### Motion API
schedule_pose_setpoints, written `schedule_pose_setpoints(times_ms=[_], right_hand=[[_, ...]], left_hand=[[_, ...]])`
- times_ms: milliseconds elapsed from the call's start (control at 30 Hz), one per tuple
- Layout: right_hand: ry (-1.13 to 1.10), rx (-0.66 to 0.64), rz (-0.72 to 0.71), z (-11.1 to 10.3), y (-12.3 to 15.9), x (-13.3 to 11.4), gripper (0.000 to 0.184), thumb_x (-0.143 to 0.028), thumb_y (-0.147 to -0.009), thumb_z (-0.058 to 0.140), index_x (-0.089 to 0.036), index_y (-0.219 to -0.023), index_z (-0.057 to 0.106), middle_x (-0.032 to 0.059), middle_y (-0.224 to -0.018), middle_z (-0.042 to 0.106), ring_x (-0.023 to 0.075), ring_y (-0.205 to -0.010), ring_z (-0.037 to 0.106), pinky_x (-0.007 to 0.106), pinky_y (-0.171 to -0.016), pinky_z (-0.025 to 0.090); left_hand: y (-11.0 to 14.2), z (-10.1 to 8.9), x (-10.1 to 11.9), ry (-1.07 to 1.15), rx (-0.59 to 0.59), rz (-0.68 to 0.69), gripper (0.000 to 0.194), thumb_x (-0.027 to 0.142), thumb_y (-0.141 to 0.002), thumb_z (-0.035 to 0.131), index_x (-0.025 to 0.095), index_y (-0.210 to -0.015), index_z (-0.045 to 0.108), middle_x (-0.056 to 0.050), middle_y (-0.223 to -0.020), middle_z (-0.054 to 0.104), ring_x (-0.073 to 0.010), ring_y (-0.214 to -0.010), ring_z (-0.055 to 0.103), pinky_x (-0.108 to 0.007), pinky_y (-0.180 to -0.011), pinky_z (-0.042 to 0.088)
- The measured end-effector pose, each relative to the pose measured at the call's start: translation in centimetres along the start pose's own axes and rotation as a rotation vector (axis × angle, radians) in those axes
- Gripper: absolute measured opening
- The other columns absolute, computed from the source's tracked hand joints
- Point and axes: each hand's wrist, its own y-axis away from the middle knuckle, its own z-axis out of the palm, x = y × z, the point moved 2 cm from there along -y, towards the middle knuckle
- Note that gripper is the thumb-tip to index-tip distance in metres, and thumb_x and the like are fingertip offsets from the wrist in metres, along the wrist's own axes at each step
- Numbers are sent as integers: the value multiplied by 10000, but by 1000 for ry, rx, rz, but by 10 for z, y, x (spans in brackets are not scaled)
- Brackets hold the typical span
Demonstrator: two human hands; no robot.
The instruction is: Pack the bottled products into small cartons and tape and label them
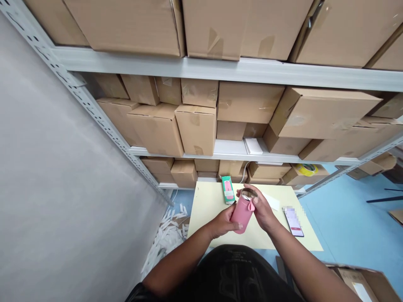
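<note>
A pink tumbler with a shiny metal rim is held above the pale yellow table, tilted, its top facing me. My left hand is wrapped around its lower body, thumb across the front. At the upper right side, my right hand grips near the rim, its thumb by a small pink loop. Some right-hand fingers are hidden behind the tumbler. Just beyond my left hand lies a green box with a pink picture or window on its front.
A phone with a lit screen lies on the table's right side, near a white sheet. Shelves of cardboard boxes rise behind. Yellow tape rests on a box. White scraps cover the floor at left; an open carton stands lower right.
</note>
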Motion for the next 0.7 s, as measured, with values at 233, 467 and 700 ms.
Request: schedule_pose_setpoints(times_ms=[233, 467, 700], right_hand=[[208, 55, 32, -42, 10, 23, 666, -601, -755, 854, -300, -1307, 634, 93, -1288, 688, 327, -1134, 663, 458, -987, 524], [266, 237, 109, -89, -8, 29, 514, -482, -766, 829, -233, -1189, 674, 102, -1181, 733, 318, -1085, 665, 437, -933, 547], [289, 382, 114, -147, -26, 43, 529, -479, -768, 809, -227, -1200, 637, 86, -1124, 738, 277, -995, 689, 385, -850, 572]], left_hand=[[-8, -5, -13, 64, -168, -161, 753, 426, -744, 907, 207, -1411, 632, -111, -1242, 675, -273, -1116, 622, -384, -973, 457], [-66, -25, -50, -14, -30, -306, 677, 619, -846, 739, 178, -1352, 653, -146, -1281, 682, -288, -1147, 644, -375, -919, 495], [-144, -123, -57, -1096, 840, -572, 606, 639, -919, 566, 155, -1281, 611, -203, -1359, 635, -347, -1296, 572, -401, -1036, 440]])
